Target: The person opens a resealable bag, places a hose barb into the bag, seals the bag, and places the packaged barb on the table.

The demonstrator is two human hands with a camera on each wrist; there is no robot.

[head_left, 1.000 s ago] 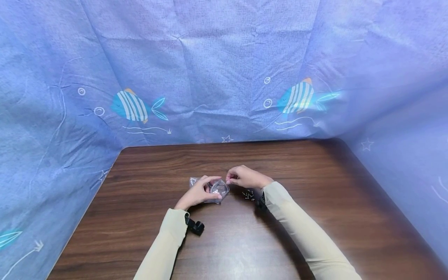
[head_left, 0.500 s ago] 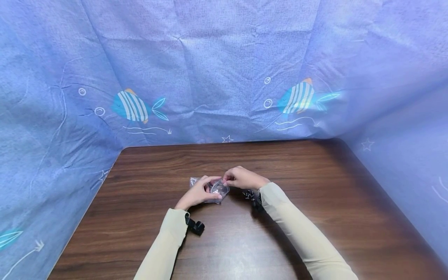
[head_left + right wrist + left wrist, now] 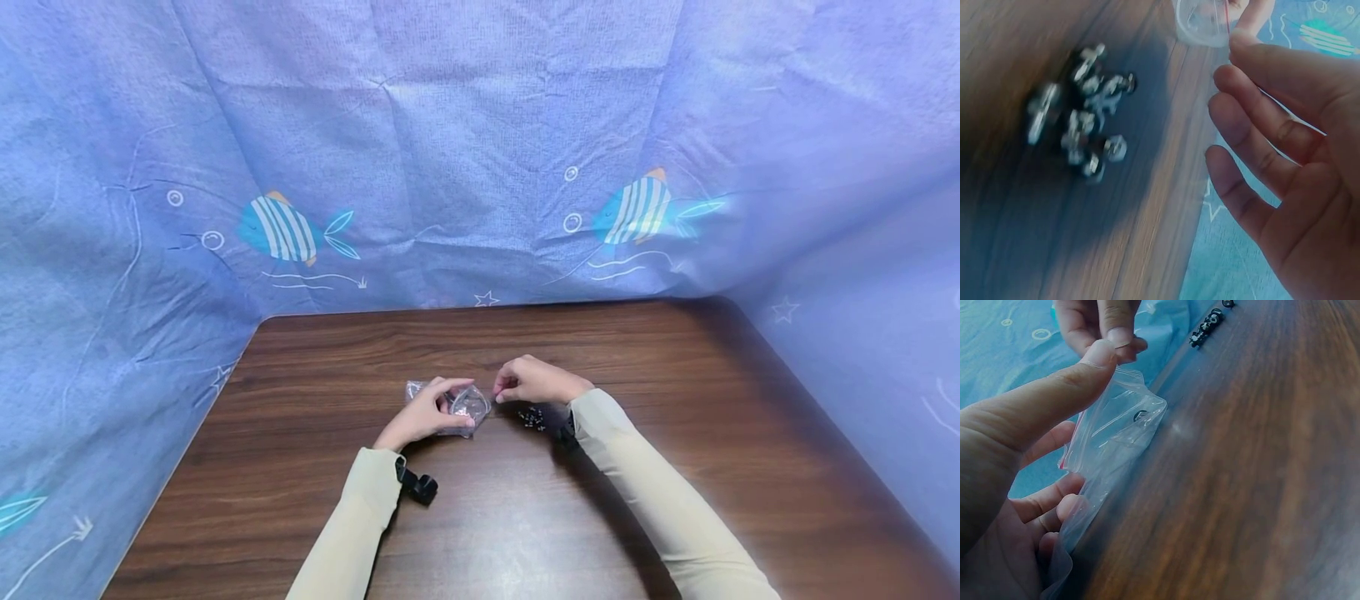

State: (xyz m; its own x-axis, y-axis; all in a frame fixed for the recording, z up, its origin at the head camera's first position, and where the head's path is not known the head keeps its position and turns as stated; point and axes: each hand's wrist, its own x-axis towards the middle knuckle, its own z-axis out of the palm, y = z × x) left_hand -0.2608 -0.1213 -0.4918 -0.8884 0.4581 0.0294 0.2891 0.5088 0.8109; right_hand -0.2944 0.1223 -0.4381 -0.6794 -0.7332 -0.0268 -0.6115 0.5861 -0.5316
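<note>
My left hand [image 3: 422,414] holds a small clear zip-lock bag [image 3: 470,403], its thumb and fingers spreading the mouth. In the left wrist view, a small dark ring-like piece [image 3: 1140,415] shows through the plastic of the bag [image 3: 1116,428]. Just right of the bag is my right hand [image 3: 537,382], fingers loosely curled. No object shows between the fingers of the right hand [image 3: 1285,131] in the right wrist view. Near that hand, a loose pile of small black and silver metal pieces [image 3: 1088,115] lies on the table, blurred.
A brown wood-grain table [image 3: 480,517] lies under both hands. A blue cloth [image 3: 465,150] printed with fish hangs behind it and along both sides. Each wrist carries a black camera, such as the left wrist camera [image 3: 422,487].
My right hand reached left to the bag's mouth, then drew back right toward the pile. My left hand and the bag have stayed in place.
</note>
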